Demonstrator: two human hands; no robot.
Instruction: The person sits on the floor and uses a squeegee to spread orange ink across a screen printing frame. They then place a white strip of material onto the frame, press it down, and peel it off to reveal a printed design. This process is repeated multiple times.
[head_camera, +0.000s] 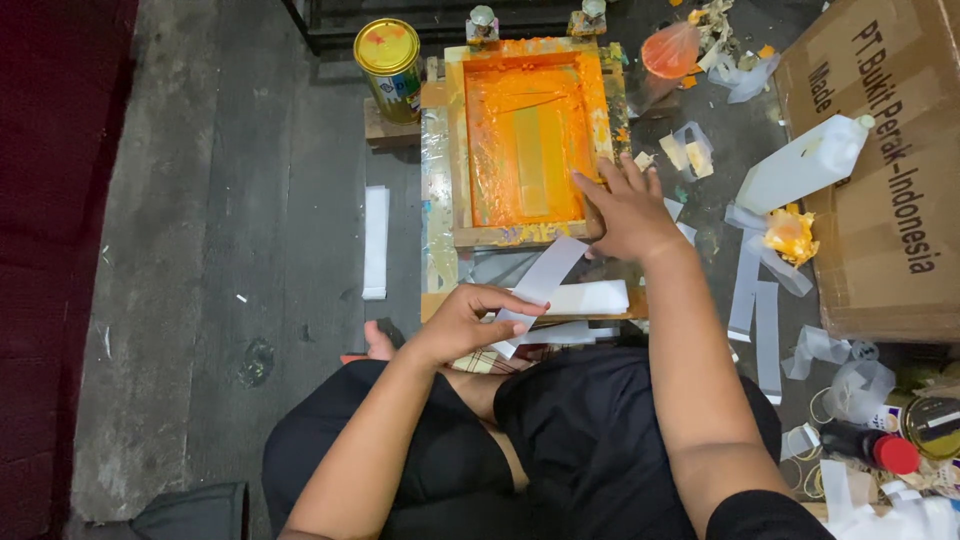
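Note:
A wooden screen-printing frame (455, 170) smeared with orange ink lies on a small board on the floor in front of me. My right hand (625, 210) rests flat on the frame's near right corner, fingers spread. My left hand (465, 320) pinches a long white paper strip (548, 272) that slants up toward the frame's front edge. A stack of white strips (590, 297) lies just below the frame. My crossed legs in black shorts fill the bottom of the view.
A yellow-lidded tin (390, 65) stands left of the frame. One white strip (375, 240) lies on the grey floor at the left. A white plastic jug (800, 165), cardboard box (890, 200), loose strips, an ink-stained rag (790, 235) and a red-capped bottle (880, 450) crowd the right.

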